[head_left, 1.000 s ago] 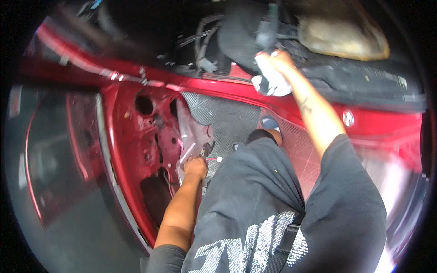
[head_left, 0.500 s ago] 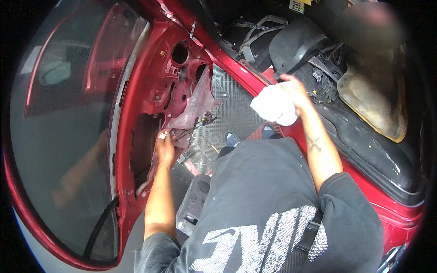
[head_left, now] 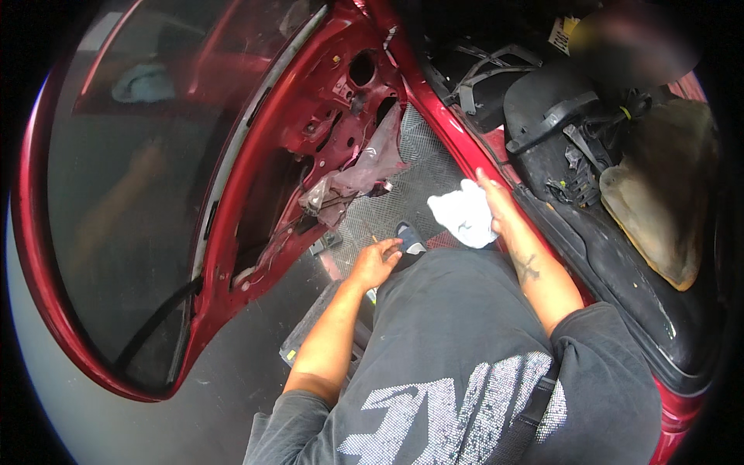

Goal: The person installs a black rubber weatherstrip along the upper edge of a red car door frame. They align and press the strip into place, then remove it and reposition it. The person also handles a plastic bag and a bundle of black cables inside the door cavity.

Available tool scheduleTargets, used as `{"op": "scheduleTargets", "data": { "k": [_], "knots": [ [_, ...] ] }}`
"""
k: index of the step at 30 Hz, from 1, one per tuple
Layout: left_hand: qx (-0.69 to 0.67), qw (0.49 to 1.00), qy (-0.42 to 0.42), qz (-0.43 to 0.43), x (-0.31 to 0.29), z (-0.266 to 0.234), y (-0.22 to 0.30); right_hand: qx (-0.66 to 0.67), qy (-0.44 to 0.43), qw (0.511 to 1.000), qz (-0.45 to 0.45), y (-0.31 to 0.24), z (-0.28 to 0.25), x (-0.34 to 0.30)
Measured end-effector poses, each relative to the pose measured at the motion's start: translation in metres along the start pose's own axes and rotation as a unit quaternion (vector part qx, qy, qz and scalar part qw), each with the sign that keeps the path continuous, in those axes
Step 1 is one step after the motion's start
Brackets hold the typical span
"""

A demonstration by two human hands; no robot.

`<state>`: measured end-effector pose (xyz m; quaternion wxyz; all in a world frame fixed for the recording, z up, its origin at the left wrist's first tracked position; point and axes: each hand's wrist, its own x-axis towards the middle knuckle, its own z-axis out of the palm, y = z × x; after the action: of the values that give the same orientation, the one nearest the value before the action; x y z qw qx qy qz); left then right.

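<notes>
My right hand [head_left: 496, 203] grips a crumpled white cloth [head_left: 463, 214] in front of my body, beside the red door sill. My left hand [head_left: 377, 264] hangs in the air before my shirt, fingers loosely stretched with nothing seen in them. To its left stands the opened red car door [head_left: 310, 116], its inner metal bare and full of holes. A torn, translucent plastic sheet [head_left: 364, 167] hangs from the door's inner side, with loose wires by it. The door's dark window [head_left: 147, 209] mirrors my arm and the cloth.
On the right, inside the car, lie a black plastic trim piece [head_left: 546, 108] and a worn, yellowish pad [head_left: 663, 201]. Under my left forearm is a dark box [head_left: 314, 318] on the floor. Patterned floor tiles [head_left: 434, 170] show between door and sill.
My left hand has let go of the door's lower inner edge and come right, toward my body. My right hand has lowered the white cloth slightly. The view has shifted.
</notes>
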<state>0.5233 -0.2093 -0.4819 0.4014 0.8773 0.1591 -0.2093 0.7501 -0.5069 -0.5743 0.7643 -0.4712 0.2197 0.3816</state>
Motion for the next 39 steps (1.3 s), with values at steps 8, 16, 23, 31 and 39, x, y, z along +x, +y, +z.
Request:
{"op": "scheduleTargets", "data": {
  "k": [8, 16, 23, 31, 39],
  "knots": [
    [-0.280, 0.905, 0.245, -0.208, 0.003, -0.034, -0.131, -0.098, 0.086, 0.968, -0.212, -0.075, -0.086, 0.007],
    [0.078, 0.899, 0.432, -0.018, -0.008, -0.104, -0.075, -0.237, 0.415, 0.794, -0.375, -0.185, -0.172, -0.067],
    [0.347, 0.827, 0.441, -0.018, 0.052, -0.136, -0.059, -0.503, 0.523, 0.578, -0.373, -0.198, -0.170, -0.101],
    [0.140, 0.861, 0.471, 0.133, 0.027, -0.209, 0.000, -0.492, 0.184, 0.760, -0.384, -0.047, 0.077, -0.086],
    [-0.046, 0.902, 0.425, 0.063, -0.011, -0.189, 0.007, -0.230, -0.035, 0.972, -0.043, 0.047, 0.276, -0.037]
  ]
}}
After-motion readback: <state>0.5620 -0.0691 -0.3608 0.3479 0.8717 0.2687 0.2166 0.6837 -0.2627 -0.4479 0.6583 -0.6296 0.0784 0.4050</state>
